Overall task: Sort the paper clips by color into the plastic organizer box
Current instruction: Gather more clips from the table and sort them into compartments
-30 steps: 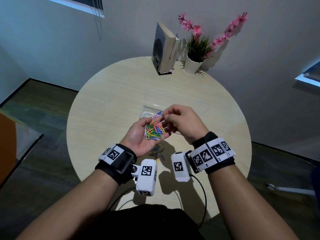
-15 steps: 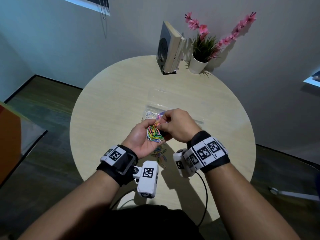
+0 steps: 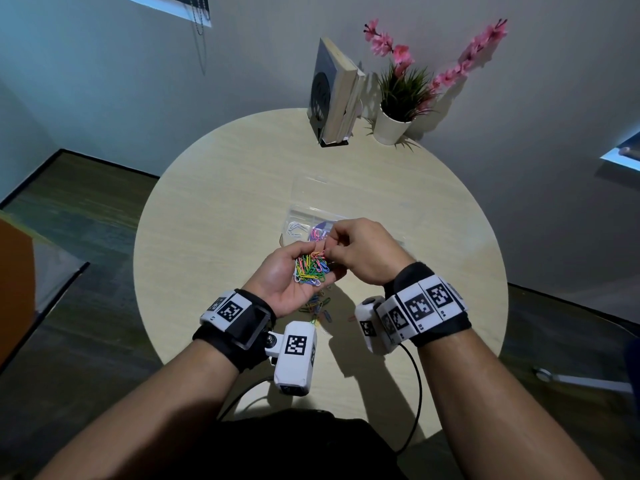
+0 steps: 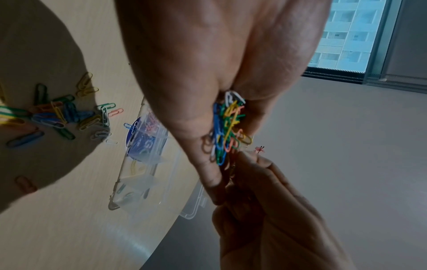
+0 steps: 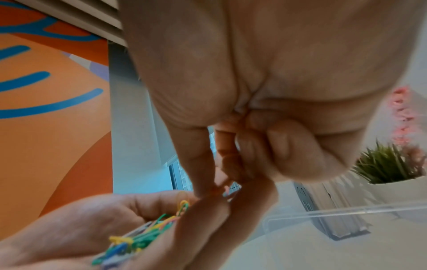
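Observation:
My left hand (image 3: 284, 278) is held palm up above the table and cups a heap of mixed coloured paper clips (image 3: 311, 270), also seen between its thumb and fingers (image 4: 227, 127). My right hand (image 3: 360, 251) reaches in from the right. Its thumb and forefinger pinch an orange clip (image 3: 318, 253) at the far edge of the heap, seen close up (image 5: 217, 190). The clear plastic organizer box (image 3: 301, 220) lies open just beyond the hands. White, pink and blue clips sit in its compartments (image 4: 143, 164).
Loose clips (image 3: 318, 308) lie scattered on the round wooden table (image 3: 207, 220) below my hands, seen again (image 4: 57, 117). Books in a stand (image 3: 334, 98) and a potted plant (image 3: 394, 123) stand at the far edge. A cable (image 3: 415, 393) hangs at the near edge.
My right hand's fingers dipped into the heap in my left palm and now pinch an orange clip at its far edge. The left hand has stayed cupped.

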Tool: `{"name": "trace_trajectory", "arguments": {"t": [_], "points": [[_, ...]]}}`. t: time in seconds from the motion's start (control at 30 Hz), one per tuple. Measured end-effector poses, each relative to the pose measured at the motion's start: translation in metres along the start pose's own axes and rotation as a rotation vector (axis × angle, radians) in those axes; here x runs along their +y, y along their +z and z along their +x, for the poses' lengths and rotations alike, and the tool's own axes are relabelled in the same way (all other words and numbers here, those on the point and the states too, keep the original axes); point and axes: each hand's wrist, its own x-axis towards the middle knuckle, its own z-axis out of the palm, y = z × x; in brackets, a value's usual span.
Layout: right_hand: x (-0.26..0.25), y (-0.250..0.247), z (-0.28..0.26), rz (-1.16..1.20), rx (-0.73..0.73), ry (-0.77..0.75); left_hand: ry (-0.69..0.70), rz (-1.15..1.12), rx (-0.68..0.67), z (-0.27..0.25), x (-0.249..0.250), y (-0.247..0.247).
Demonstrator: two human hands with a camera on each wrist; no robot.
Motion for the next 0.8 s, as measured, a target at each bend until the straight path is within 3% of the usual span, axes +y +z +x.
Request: {"name": "trace_trajectory", "arguments": {"t": [0.8], "points": [[0.008, 0.002, 0.001, -0.102, 0.045, -0.015, -0.027, 0.079, 0.036, 0.001, 0.001, 0.0]]}}
